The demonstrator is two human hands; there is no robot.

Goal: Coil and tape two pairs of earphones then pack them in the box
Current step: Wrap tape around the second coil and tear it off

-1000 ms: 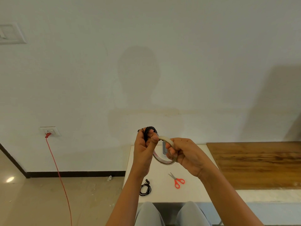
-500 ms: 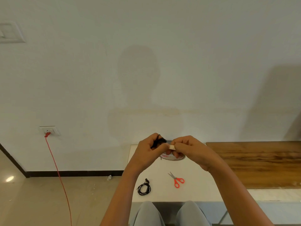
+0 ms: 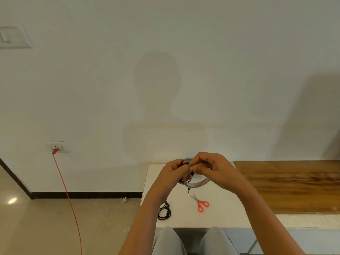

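Pinching a coiled black pair of earphones (image 3: 184,163) in curled fingers, the left hand (image 3: 172,174) steadies the bundle while the right hand (image 3: 215,170) pinches the tape's free end against it, apparently to bind the coil. The tape roll (image 3: 199,184) hangs just below the fingers. Farther below them, the second pair (image 3: 164,213) and scissors (image 3: 201,204) lie on the surface (image 3: 230,212), handy for later.

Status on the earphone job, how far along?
Done: one coiled black earphone pair lies on the white table. In hand: left hand grips the second black coil; right hand holds the pale tape roll. Left: taping, cutting with red-handled scissors, boxing.
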